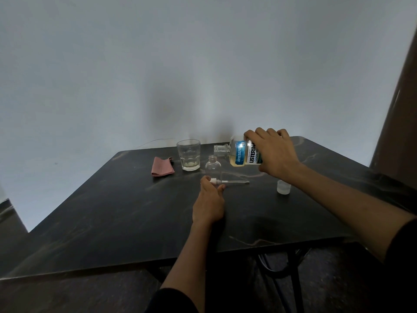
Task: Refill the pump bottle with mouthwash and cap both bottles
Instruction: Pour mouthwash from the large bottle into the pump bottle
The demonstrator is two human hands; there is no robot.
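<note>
Fingers [266, 134] of right hand [274, 152] wrapped round tipped, uncapped clear mouthwash bottle with blue label [242, 153] | left hand [208, 199] pinching white pump head [215, 181] on dark marbled table [112, 211] | step: pour beginning | next: mouth over open neck of small clear pump bottle [212, 166], upright just beside.

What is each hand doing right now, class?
Left hand: holds the pump head.
Right hand: grips the tilted mouthwash bottle.
</note>
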